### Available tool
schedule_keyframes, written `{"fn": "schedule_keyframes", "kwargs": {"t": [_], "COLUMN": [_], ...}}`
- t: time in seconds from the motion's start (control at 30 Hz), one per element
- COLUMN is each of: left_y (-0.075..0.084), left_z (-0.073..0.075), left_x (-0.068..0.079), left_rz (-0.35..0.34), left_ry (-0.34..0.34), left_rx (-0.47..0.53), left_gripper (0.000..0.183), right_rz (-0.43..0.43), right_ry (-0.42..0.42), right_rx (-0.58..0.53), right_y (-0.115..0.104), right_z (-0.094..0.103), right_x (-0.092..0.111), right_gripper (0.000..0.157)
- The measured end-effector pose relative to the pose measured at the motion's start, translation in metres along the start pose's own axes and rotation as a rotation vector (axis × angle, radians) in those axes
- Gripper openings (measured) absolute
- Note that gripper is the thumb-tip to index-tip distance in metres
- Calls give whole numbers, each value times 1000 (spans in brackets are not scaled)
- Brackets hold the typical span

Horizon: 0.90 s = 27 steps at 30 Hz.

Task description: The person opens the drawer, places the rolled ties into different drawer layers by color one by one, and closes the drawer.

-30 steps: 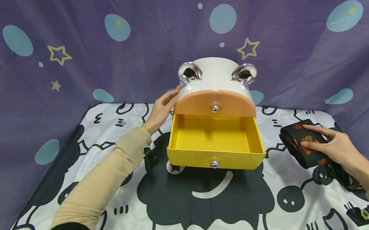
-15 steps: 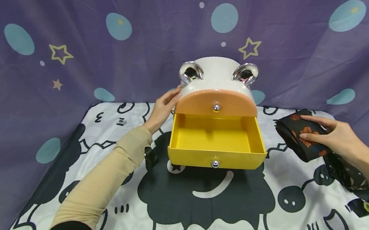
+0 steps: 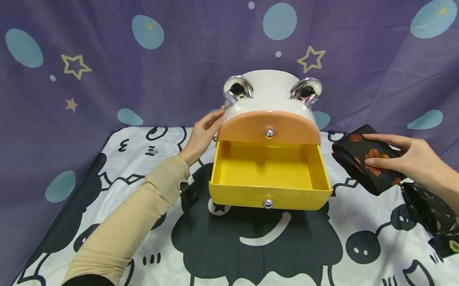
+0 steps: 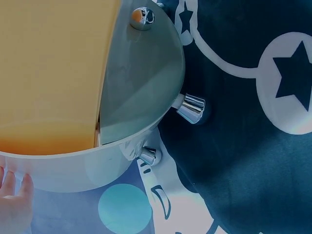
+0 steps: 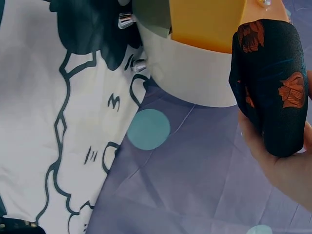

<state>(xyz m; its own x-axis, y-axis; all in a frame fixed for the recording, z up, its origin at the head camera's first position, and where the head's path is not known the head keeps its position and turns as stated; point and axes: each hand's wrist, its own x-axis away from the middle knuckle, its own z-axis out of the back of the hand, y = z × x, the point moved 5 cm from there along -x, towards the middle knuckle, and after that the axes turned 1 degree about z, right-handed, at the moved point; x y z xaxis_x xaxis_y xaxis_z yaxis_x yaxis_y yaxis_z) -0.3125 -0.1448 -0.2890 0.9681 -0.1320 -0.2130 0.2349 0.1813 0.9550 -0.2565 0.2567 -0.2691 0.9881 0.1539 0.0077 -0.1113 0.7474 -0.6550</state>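
"How's the grip?"
"The right hand [image 3: 420, 161] pinches the folded black floral cloth [image 3: 368, 167], right of the open yellow drawer [image 3: 240, 195]. An even pinch should keep those soft-looking folds together."
"And the other?"
"The left hand [image 3: 200, 138] rests nearly straight fingers against the rounded, glossy white cabinet [image 3: 271, 87]; light, steady pressure should suffice."

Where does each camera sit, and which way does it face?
Head: on the person's head, facing forward and down at the box and yellow drawer; left hand, right hand and sleeves show.
Left wrist: worn there, facing the box's side; fingers show lower left.
Right wrist: worn there, facing the dark bundle; right hand shows, gripping it.
Shared: both wrist views show box and drawer.
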Motion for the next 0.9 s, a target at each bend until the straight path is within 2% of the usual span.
{"fn": "schedule_keyframes", "kwargs": {"t": [0.13,0.43,0.9], "left_y": [3,-18,-17], "left_z": [-1,3,3], "left_x": [1,-11,-9], "left_rz": [-3,-15,-32], "left_ry": [0,12,14], "left_rx": [-9,-11,2], "left_gripper": [41,42,42], "right_rz": [-1,46,107], "right_ry": [-45,-82,-157], "right_rx": [-26,-45,-81], "right_y": [-10,-32,-63], "right_z": [-2,-8,-22], "right_x": [-1,-8,-16], "right_gripper": [59,59,58]}}
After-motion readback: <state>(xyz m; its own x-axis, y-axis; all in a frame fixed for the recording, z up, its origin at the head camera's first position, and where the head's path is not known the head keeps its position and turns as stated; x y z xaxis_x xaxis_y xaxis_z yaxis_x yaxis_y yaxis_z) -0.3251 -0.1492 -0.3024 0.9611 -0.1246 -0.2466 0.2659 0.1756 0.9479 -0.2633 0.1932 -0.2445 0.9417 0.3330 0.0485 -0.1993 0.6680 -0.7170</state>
